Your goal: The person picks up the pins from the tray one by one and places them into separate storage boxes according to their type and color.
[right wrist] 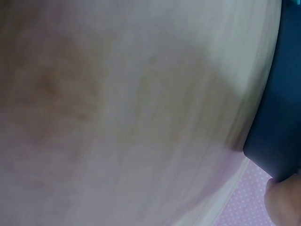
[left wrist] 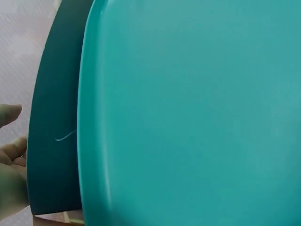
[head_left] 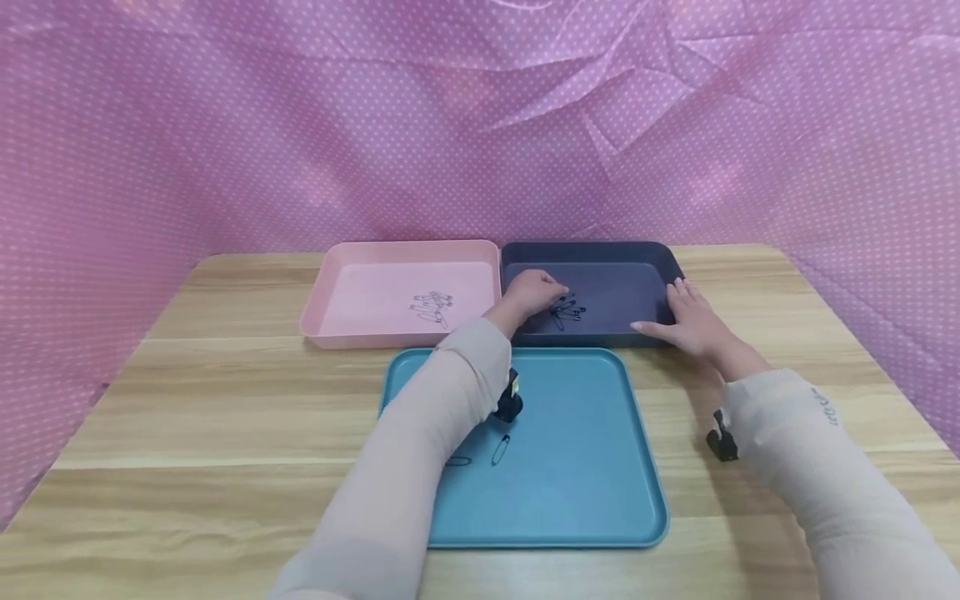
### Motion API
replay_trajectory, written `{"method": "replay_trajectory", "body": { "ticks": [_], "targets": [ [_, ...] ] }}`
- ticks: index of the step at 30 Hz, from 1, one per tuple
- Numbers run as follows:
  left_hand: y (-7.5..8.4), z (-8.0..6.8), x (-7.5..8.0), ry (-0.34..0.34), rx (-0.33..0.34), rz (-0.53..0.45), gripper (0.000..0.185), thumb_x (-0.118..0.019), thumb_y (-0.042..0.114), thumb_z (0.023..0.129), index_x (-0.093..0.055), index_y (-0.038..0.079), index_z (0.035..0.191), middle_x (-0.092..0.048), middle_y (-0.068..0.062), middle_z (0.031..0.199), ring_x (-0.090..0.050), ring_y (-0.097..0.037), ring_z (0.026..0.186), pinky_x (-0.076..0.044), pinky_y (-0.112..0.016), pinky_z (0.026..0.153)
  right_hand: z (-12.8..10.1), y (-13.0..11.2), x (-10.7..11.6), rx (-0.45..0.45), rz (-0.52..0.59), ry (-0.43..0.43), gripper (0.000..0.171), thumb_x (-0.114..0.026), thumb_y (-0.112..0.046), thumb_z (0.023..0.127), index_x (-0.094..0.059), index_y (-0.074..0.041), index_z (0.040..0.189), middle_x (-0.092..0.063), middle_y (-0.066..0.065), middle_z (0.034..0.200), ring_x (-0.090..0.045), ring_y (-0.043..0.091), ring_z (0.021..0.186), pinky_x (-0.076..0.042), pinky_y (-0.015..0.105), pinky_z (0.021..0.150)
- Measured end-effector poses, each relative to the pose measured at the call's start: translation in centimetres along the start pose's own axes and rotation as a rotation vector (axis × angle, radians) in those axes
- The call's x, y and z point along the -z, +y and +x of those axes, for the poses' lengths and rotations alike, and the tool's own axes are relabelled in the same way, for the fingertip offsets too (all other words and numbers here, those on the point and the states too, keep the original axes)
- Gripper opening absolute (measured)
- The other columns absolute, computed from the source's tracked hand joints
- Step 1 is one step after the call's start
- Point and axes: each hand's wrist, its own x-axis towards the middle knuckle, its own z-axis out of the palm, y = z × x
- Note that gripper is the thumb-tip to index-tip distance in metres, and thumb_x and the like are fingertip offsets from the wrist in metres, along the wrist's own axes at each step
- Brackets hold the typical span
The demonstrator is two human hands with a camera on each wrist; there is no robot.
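Observation:
My left hand [head_left: 536,292] reaches into a navy tray [head_left: 652,258], its loosely curled fingers just left of a small pile of black safety pins [head_left: 567,311]. In the left wrist view its fingertips [left wrist: 11,155] show at the left edge, apart, with nothing seen between them. My right hand [head_left: 686,321] lies with straight fingers against the navy tray's front right corner; the right wrist view shows that tray's rim [right wrist: 277,117] and one fingertip [right wrist: 282,202].
A pink tray [head_left: 337,283] left of the navy one holds several silver safety pins [head_left: 433,307]. A teal tray [head_left: 600,500] in front carries two pins [head_left: 500,450]. Pink dotted cloth [head_left: 225,125] walls in the wooden table [head_left: 187,400] at the back and sides.

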Motion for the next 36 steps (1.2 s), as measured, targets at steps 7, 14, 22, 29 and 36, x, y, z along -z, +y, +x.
{"method": "replay_trajectory", "body": {
  "ticks": [7,14,22,29,36],
  "targets": [
    [0.1,-1.4,0.4,-0.047,0.002,-0.135,0.025,-0.056,0.024,0.084,-0.059,0.007,0.100,-0.058,-0.003,0.100,-0.056,-0.014,0.086,-0.044,-0.026,0.078,0.2,-0.1,0.6,0.002,-0.006,0.009,0.099,-0.046,-0.057,0.079,-0.001,0.014,0.131,0.008,0.030,0.136,0.014,0.036,0.125,0.003,0.050,0.099],
    [0.2,-3.7,1.6,-0.105,-0.010,-0.193,0.024,-0.056,0.024,0.084,-0.058,0.008,0.101,-0.057,-0.004,0.104,-0.056,-0.017,0.093,-0.040,-0.033,0.087,0.4,-0.1,0.7,0.009,-0.009,0.013,0.099,-0.046,-0.057,0.079,-0.002,0.015,0.131,0.007,0.031,0.136,0.013,0.036,0.125,0.003,0.049,0.099],
    [-0.5,-6.8,3.5,-0.170,-0.046,-0.144,0.024,-0.054,0.026,0.086,-0.056,0.011,0.103,-0.055,-0.003,0.107,-0.055,-0.017,0.096,-0.038,-0.035,0.088,0.1,-0.3,0.2,0.004,0.002,0.018,0.100,-0.045,-0.059,0.078,-0.001,0.014,0.131,0.008,0.031,0.136,0.014,0.037,0.124,0.003,0.050,0.099],
    [-1.5,-9.4,4.8,-0.207,-0.061,-0.131,0.026,-0.055,0.024,0.085,-0.056,0.008,0.106,-0.056,-0.003,0.102,-0.055,-0.016,0.095,-0.043,-0.029,0.082,0.1,-0.1,-0.1,0.002,0.001,0.007,0.100,-0.044,-0.059,0.078,0.000,0.014,0.131,0.008,0.030,0.136,0.014,0.037,0.125,0.003,0.051,0.098],
    [-2.7,-11.2,5.9,-0.265,-0.098,-0.077,0.029,-0.055,0.023,0.085,-0.056,0.005,0.107,-0.058,-0.002,0.098,-0.055,-0.016,0.091,-0.043,-0.029,0.081,0.0,0.0,-0.1,0.013,-0.006,0.005,0.099,-0.044,-0.059,0.079,-0.001,0.015,0.131,0.007,0.031,0.136,0.014,0.037,0.125,0.004,0.051,0.099]
  ]
}}
